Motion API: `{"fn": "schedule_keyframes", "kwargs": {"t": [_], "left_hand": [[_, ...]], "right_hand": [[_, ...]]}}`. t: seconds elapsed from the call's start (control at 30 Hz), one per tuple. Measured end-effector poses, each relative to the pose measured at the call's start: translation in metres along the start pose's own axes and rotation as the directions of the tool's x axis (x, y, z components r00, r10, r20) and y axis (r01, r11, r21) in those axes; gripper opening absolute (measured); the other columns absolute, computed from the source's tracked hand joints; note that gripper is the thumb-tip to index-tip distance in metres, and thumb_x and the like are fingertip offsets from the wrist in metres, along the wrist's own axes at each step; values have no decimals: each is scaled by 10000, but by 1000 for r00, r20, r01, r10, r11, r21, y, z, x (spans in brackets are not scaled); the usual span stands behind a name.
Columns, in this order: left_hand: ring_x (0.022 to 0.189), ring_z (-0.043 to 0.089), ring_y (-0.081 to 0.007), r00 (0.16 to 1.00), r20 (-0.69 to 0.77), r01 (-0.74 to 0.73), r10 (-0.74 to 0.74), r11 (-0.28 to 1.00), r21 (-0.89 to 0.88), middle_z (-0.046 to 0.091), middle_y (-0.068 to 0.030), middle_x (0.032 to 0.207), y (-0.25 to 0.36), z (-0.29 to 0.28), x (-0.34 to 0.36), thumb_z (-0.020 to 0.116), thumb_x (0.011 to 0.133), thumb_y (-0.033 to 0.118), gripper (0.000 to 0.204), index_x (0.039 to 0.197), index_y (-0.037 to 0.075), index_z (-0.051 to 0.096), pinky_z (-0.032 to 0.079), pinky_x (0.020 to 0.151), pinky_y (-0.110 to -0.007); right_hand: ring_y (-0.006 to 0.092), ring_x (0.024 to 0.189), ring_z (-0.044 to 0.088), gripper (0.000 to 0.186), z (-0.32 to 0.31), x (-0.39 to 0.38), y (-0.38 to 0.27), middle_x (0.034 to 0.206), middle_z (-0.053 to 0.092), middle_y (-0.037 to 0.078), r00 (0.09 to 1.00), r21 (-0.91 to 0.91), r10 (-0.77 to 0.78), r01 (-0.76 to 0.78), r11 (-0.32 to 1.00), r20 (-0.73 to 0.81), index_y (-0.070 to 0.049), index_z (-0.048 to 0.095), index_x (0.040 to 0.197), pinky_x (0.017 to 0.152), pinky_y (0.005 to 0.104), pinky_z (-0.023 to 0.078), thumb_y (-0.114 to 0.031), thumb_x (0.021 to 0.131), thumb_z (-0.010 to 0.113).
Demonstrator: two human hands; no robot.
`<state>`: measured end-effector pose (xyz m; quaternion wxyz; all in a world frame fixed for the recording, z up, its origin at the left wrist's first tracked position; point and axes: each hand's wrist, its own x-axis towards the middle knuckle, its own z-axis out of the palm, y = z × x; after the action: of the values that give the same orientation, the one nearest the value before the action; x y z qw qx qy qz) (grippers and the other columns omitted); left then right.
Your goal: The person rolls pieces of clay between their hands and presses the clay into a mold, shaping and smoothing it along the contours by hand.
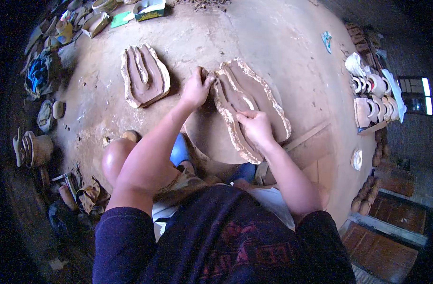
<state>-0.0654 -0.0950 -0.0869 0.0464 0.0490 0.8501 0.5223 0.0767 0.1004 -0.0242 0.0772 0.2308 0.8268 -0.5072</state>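
Note:
A brown clay piece (279, 110) shaped like a shallow tray, with rough, pale-edged wavy walls, rests on a round board (201, 136) in front of me. An inner clay wall (235, 86) runs along its middle. My left hand (197, 88) is closed at the far left end of the rim; its fingertips press there, and whether they grip the clay or a small lump is hidden. On the inner wall's near end, my right hand (256, 127) has thumb and forefinger closed in a pinch. To the left, a similar clay piece (163, 75) lies on the floor.
Curved clay pieces (375, 109) are stacked at the right. A blue sandal (326, 41) and a pale ring-shaped thing (356, 160) lie on the floor. Boxes (149, 10), pots (39, 149) and a blue bag (38, 71) line the left side. My knees flank the board's near side.

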Motion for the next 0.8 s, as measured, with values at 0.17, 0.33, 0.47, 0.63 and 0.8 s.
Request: {"fn": "schedule_keyframes", "kwargs": {"t": [0.17, 0.33, 0.47, 0.63, 0.8], "left_hand": [[1087, 653, -485, 999, 43, -6, 6, 1000, -19, 679, -316, 1126, 1, -4, 1, 678, 997, 329, 450, 1251, -10, 525, 510, 929, -540], [1072, 654, -494, 1000, -10, -22, 22, 1000, 7, 688, -311, 1117, -3, 0, 3, 706, 976, 354, 501, 1265, -11, 523, 514, 930, -534], [1076, 659, -492, 999, 40, 11, -11, 1000, -10, 691, -319, 1101, -5, -4, 3, 724, 962, 366, 513, 1248, -7, 519, 522, 924, -534], [1066, 668, -486, 999, 38, 13, -13, 1000, 8, 691, -321, 1105, -3, -5, 1, 741, 952, 362, 517, 1244, -1, 517, 527, 920, -531], [1073, 672, -484, 999, 31, 26, -27, 999, 26, 689, -322, 1121, -1, -6, 2, 742, 950, 383, 531, 1247, 1, 523, 529, 927, -526]], "right_hand": [[41, 643, 479, 319, 4, -32, -1, 719, 639, -26, 988, -222, -97, 68, 973, -122, 4, 772, 1175, 577, 271, 427, -194, 925, 763], [49, 623, 510, 343, 1, -50, 17, 649, 637, 58, 982, -317, -107, 52, 947, -159, -20, 772, 1173, 580, 291, 451, -257, 924, 774], [377, 819, 744, 306, -15, -69, 28, 930, 752, 221, 980, -472, -183, 125, 872, -77, -80, 805, 1085, 800, 431, 589, -330, 934, 714], [419, 818, 728, 253, -49, -57, -10, 867, 741, 222, 958, -557, -274, 272, 785, 81, -43, 803, 947, 803, 489, 582, -265, 917, 686], [424, 917, 721, 263, -31, 2, -55, 985, 737, 249, 902, -550, -386, 425, 719, 192, -24, 785, 987, 863, 506, 570, -240, 919, 650]]}}
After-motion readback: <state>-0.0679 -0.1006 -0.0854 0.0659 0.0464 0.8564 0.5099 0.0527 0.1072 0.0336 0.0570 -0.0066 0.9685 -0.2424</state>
